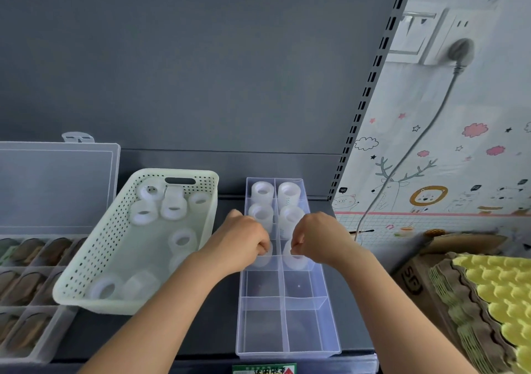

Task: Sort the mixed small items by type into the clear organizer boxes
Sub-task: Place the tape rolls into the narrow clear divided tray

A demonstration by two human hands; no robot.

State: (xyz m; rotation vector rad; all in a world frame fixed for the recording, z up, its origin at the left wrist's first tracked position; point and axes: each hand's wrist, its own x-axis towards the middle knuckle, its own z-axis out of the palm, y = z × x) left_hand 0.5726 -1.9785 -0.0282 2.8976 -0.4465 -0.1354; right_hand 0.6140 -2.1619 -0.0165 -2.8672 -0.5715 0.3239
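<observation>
Shelf: a dark grey shelf deck (224,316) under a plain grey back panel (201,72), with a slotted metal upright (370,86) along its right edge.
Room: to the right, wallpaper (431,172) printed with clouds, stars, a deer and a lion; a grey plug (461,50) sits in a wall socket and its cable (416,149) hangs down the wall.
Organizer: the clear organizer box (284,304) stands lengthwise mid-shelf, split into two columns; four white tape rolls (263,191) fill the two rear rows, and the near rows hold nothing.
Left hand: the left hand (241,244) is over the third row, fingers curled onto the left roll (263,260) in that compartment.
Right hand: the right hand (319,241) mirrors it, fingers curled onto the right roll (296,260) alongside.
Basket: a pale perforated basket (86,258) just left of the organizer holds loose rolls (173,208).
Far left: a clear lidded case (57,187), lid up, holds brown items (26,287).
Far right: a cardboard box (413,279), stacked egg trays (465,316) and yellow foam (500,287).
</observation>
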